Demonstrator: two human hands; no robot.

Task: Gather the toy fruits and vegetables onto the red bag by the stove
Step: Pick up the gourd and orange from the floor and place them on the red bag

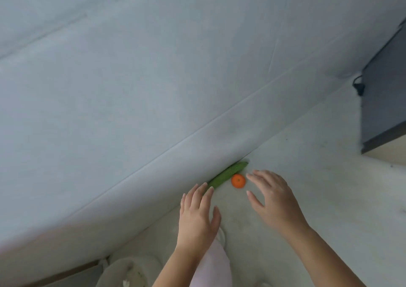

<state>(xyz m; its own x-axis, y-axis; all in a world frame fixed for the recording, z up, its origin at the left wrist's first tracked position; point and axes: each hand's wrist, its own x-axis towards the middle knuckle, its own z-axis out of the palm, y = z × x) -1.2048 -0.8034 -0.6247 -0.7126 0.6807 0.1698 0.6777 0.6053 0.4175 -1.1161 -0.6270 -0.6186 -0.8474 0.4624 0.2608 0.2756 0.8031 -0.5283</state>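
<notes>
A long green toy cucumber (228,174) lies on the pale floor, along the foot of a grey wall. A small orange toy fruit (238,181) sits right beside it. My left hand (197,212) is open, its fingertips at the near end of the cucumber. Just right of the orange, my right hand (272,196) hovers with fingers spread and holds nothing. No red bag or stove is in view.
The grey wall (131,89) fills the upper left. A dark cabinet (386,98) stands at the right with a black cord (358,87) hanging at its side. A pale pink sleeve or leg (213,264) and a whitish object (129,271) are below.
</notes>
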